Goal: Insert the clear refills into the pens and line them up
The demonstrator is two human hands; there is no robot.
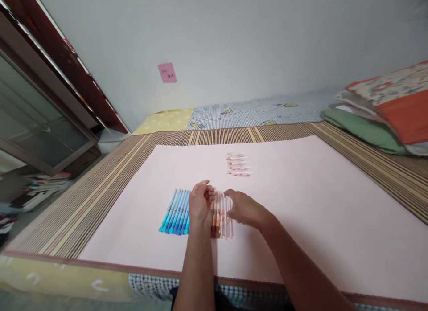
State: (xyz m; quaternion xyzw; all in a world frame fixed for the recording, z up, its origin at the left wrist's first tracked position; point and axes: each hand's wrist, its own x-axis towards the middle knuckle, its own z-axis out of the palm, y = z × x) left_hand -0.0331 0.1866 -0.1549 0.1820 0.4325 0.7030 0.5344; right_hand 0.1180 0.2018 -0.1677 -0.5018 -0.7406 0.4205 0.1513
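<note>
Head view: the left hand (pixel 201 200) is over the middle of a row of pens, its fingers half curled towards the right; whether they grip anything I cannot tell. The right hand (pixel 243 208) is at the right end of the same row, bent over the pens there, with thumb and forefinger parted; contact with a pen is too small to make out.

To the left of the left hand lie blue pens (pixel 174 213), side by side, pointing away to the far side, their darker ends near. Between the hands come brown and orange pens (pixel 216 219), partly hidden by the left hand, and just right of these are whitish pens (pixel 226 228) with reddish markings.

Farther off, beyond the right hand, a small group of pale pens (pixel 238 164) lies crosswise, dark tips to the left. All rest on a pale pink sheet (pixel 301 190), which is spread over a striped mat (pixel 96 190).

At the far right are a green cushion (pixel 363 130) and an orange patterned pillow (pixel 401 110). Behind the mat, a pink note (pixel 167 72) is on the wall (pixel 250 43); a glass-fronted cabinet (pixel 40 119) is at the left.
</note>
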